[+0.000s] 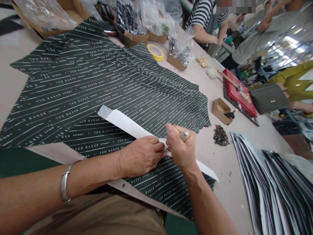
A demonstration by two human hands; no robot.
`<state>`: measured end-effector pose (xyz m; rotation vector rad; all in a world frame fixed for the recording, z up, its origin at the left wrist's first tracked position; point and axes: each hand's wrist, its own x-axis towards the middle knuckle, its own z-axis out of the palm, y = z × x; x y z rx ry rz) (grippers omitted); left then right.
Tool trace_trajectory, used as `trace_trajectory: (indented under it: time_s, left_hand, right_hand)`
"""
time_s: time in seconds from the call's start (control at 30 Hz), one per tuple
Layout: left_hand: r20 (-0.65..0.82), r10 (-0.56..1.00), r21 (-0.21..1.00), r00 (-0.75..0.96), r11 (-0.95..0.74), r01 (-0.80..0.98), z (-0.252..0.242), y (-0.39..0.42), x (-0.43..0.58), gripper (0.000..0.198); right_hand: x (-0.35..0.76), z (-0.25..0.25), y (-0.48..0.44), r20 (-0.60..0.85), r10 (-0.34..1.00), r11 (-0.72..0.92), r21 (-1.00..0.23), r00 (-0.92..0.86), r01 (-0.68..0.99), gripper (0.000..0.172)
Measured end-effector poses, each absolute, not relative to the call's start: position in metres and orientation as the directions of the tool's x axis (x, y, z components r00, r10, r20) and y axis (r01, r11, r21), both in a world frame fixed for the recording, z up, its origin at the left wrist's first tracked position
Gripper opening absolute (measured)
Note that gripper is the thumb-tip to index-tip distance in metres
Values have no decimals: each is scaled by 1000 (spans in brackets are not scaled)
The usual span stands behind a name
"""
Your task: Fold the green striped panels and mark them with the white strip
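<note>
White paper strip: left grip pressed together on it; right grip pinching metal-capped tool; cardboard tray holds bagged metal studs.

Items counted: left hand, 1 | right hand, 1 | silver-capped pen, 1 | white paper strip, 1 | silver bangle, 1 | yellow tape roll, 1 | red tray, 1 | grey bag, 1 | striped-shirt co-worker, 1 | grey-shirt co-worker, 1 | olive-sleeve co-worker, 1
</note>
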<state>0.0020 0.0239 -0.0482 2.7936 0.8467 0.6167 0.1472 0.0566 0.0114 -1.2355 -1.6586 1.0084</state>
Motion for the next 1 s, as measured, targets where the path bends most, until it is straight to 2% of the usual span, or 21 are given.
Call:
trace_trajectory:
  time_s: [0.1,0.2,0.23,0.3,0.4,0.47,0.5,0.57,0.63,0.7,0.8,0.87,0.93,0.97,1.0]
  left_hand:
    - [350,566,281,746,-823,493,-44,24,1,10]
    - [367,573,304,733,-818,487,-43,23,1,11]
    - [373,573,304,729,-818,488,-44,23,1,12]
    - [385,573,300,723,-819,489,-45,22,2,12]
    - [381,579,318,720,-814,487,-46,22,0,11]
    - [383,578,302,721,-816,493,-45,21,-1,11]
    - [399,579,281,711,-815,506,-45,21,-2,12]
    - [461,594,227,660,-797,559,-43,21,-3,17]
    - [523,622,190,582,-751,632,-41,21,-4,22]
    - [564,642,175,520,-708,684,-40,23,-5,26]
    - [602,636,186,483,-700,689,-40,26,-6,30]
    - [638,612,201,468,-719,665,-38,29,-5,31]
    - [687,572,209,448,-746,633,-34,31,-2,32]
    - [716,543,203,438,-763,614,-31,32,1,33]
    - [747,507,187,431,-781,595,-28,34,4,33]
  right_hand:
    - [158,19,56,129,984,140,-986,-123,92,51]
    - [157,28,53,271,962,261,-948,-29,-181,49]
    - [155,28,51,311,950,304,-926,4,-224,49]
    - [153,19,48,299,954,293,-930,11,-223,49]
    - [167,2,51,195,980,193,-980,-30,-55,51]
    - [193,-5,58,222,975,220,-952,-14,214,53]
    - [210,-6,62,253,967,236,-886,-9,400,54]
    - [247,-6,71,278,960,202,-653,-18,730,53]
    - [280,-6,78,231,972,147,-454,-43,879,48]
    - [300,-6,81,178,981,144,-402,-77,904,39]
    - [299,1,73,200,971,212,-452,-133,867,32]
    - [278,11,59,170,953,301,-501,-249,811,36]
    - [250,21,43,82,894,412,-534,-440,738,48]
    - [236,25,36,34,858,454,-518,-513,725,50]
    - [225,28,31,-18,838,473,-475,-546,742,44]
